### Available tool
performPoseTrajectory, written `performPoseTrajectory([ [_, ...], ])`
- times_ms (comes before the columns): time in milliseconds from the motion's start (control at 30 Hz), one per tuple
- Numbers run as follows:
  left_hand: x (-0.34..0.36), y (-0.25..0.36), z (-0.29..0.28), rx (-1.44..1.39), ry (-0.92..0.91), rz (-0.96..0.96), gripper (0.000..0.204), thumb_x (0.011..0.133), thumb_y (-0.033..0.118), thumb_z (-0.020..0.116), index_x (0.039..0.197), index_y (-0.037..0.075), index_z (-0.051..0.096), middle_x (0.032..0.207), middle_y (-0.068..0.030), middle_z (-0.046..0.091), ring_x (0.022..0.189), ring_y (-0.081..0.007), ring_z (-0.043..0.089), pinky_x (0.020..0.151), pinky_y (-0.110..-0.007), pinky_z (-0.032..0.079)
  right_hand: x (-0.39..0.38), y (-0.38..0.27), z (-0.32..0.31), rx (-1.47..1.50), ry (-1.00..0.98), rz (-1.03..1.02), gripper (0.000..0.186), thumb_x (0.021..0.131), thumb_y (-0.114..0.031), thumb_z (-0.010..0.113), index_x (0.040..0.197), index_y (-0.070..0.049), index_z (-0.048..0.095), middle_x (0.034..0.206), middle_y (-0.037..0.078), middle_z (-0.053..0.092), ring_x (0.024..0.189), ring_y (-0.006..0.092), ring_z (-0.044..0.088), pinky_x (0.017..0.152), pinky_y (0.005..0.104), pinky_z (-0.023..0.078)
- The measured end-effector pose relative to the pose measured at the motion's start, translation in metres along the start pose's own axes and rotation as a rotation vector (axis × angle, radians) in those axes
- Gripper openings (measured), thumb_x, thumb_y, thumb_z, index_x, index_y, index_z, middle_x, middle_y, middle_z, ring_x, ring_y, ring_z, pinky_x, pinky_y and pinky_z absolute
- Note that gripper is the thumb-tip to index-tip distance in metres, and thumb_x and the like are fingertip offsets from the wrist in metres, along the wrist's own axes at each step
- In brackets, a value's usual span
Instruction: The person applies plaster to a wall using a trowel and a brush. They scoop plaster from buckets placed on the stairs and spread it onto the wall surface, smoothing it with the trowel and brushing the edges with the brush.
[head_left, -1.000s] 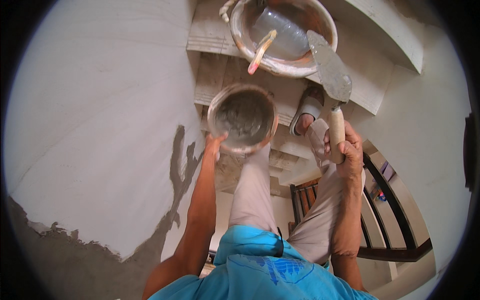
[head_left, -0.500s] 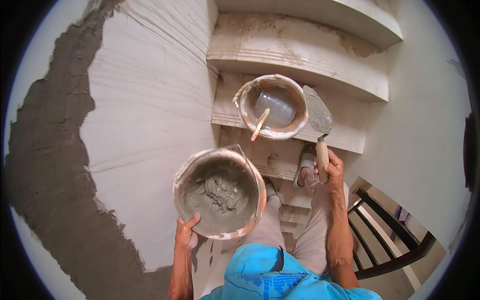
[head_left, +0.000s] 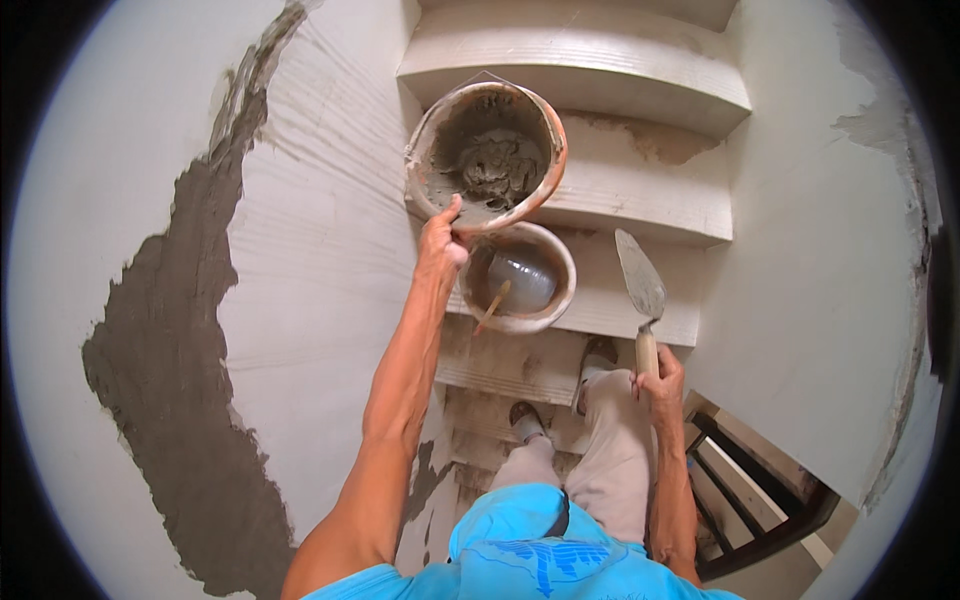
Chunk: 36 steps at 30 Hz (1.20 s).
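Raised since half a second ago: the mortar pan, now out over the stair treads.
Left hand (head_left: 442,245) grips the mortar pan (head_left: 487,155) rim above the water basin (head_left: 517,277); right hand (head_left: 660,375) clasps the trowel (head_left: 643,290). Best kept level.

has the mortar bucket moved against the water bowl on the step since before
Yes. The mortar bucket went from lower left of the water bowl to above it, up the stairs.

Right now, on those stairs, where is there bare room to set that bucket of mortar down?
The step bearing the water basin is bare to the basin's right, under the trowel in the right hand. The two steps above, behind the mortar bucket in the left hand, show bare tread. The lower steps are crowded by the feet.
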<state>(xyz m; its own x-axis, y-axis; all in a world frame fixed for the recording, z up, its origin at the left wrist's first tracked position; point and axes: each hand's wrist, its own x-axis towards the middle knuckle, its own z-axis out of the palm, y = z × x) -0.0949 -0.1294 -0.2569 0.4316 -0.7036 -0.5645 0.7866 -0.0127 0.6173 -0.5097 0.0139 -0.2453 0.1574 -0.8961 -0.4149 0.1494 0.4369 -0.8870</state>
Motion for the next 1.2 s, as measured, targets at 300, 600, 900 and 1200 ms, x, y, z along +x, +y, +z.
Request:
performPoseTrajectory([
  [300,0.111,-0.07,0.043,0.122,0.255,0.037,0.033,0.084,0.016,0.082,0.108,0.005,0.063,0.095,-0.0063,0.069,0.081,-0.0211,0.069,0.067,-0.032,0.059,0.005,-0.012,-0.057,0.054,0.131,0.045,0.053,0.075,-0.018,0.072,0.123,0.001,0.064,0.084,0.006,0.064,0.07,0.0115,0.061,0.057,0.0267,0.05],
  [600,-0.01,-0.029,0.022,0.632,0.125,-0.045,0.059,0.086,0.038,0.08,0.123,-0.003,0.058,0.101,-0.0127,0.067,0.087,-0.0198,0.069,0.066,-0.032,0.061,0.075,-0.126,0.01,-0.365,0.046,0.071,0.026,0.072,-0.008,0.062,0.096,0.002,0.063,0.073,0.005,0.058,0.055,0.012,0.053,0.049,0.0285,0.043],
  [900,-0.236,0.07,-0.013,1.02,0.144,0.189,0.026,0.093,0.024,0.073,0.093,-0.001,0.067,0.09,-0.0097,0.069,0.083,-0.0156,0.068,0.073,-0.029,0.057,0.158,-0.178,0.061,-0.549,-0.216,-0.177,0.033,0.079,-0.018,0.061,0.106,0.001,0.065,0.074,0.006,0.06,0.064,0.0153,0.052,0.062,0.0318,0.046],
  [1200,-0.39,0.266,0.07,1.561,0.282,0.958,0.017,0.084,0.013,0.079,0.096,0.004,0.069,0.094,-0.009,0.07,0.086,-0.0195,0.067,0.08,-0.031,0.053,0.156,-0.199,0.113,-0.493,-0.34,0.237,0.043,0.074,-0.013,0.065,0.113,0.005,0.059,0.074,0.008,0.058,0.061,0.0175,0.06,0.05,0.0321,0.05],
])
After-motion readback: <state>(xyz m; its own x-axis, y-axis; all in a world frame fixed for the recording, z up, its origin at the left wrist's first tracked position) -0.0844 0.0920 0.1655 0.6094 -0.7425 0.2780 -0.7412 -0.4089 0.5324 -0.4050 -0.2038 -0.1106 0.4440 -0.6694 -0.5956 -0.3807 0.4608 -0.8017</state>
